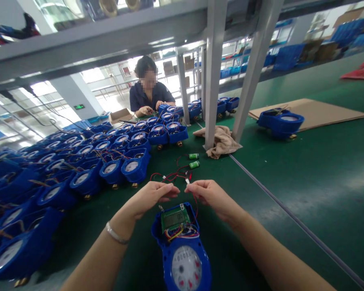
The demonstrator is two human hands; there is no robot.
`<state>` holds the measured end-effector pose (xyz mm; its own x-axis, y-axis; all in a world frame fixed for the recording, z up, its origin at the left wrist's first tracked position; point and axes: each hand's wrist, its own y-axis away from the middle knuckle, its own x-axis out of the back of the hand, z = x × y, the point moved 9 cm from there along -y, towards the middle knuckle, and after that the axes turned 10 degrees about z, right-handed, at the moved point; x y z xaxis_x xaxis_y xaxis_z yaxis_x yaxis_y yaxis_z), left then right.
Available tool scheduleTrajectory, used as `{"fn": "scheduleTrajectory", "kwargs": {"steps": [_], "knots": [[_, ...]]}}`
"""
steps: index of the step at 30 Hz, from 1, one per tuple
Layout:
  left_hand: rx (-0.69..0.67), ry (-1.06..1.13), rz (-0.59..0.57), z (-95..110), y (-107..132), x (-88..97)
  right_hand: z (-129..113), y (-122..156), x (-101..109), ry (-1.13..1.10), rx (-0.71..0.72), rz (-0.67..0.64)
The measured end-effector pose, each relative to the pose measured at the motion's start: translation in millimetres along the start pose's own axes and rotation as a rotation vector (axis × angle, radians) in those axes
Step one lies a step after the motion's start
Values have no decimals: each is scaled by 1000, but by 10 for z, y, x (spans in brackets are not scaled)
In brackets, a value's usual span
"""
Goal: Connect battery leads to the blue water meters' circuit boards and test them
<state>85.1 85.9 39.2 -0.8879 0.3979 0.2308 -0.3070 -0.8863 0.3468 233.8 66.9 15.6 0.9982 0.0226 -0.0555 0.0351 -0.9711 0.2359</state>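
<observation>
A blue water meter [167, 251] lies below my hands, its round dial facing up. At its far end, a green circuit board with a small display [174, 218] sits above a bundle of coloured wires [182, 233]. My right hand [208, 195] pinches a small white connector [187, 181], and a red wire runs from there down toward the meter. Across from it, my left hand [158, 193] has its thumb and fingers apart, holding nothing visible. Just beyond are red and black leads [170, 176] and two green batteries [193, 156].
Rows of blue water meters [135, 165] fill the left side. Grey metal posts [214, 81] rise beyond a crumpled cloth [223, 141]. One meter [279, 122] stands by flat cardboard [318, 113] at right. Across the bench, a person [150, 95] handles meters. A shelf [109, 40] spans overhead.
</observation>
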Motion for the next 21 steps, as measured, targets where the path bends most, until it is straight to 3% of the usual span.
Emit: {"fn": "scheduleTrajectory", "kwargs": {"steps": [9,16,21], "knots": [[-7,262,24,201,-240,-188,-221,31,-228,46,83,22],[-18,441,123,175,-210,-117,-304,-85,-285,203,248,124],[20,516,195,175,-180,-52,-425,-46,-364,279,349,105]]}}
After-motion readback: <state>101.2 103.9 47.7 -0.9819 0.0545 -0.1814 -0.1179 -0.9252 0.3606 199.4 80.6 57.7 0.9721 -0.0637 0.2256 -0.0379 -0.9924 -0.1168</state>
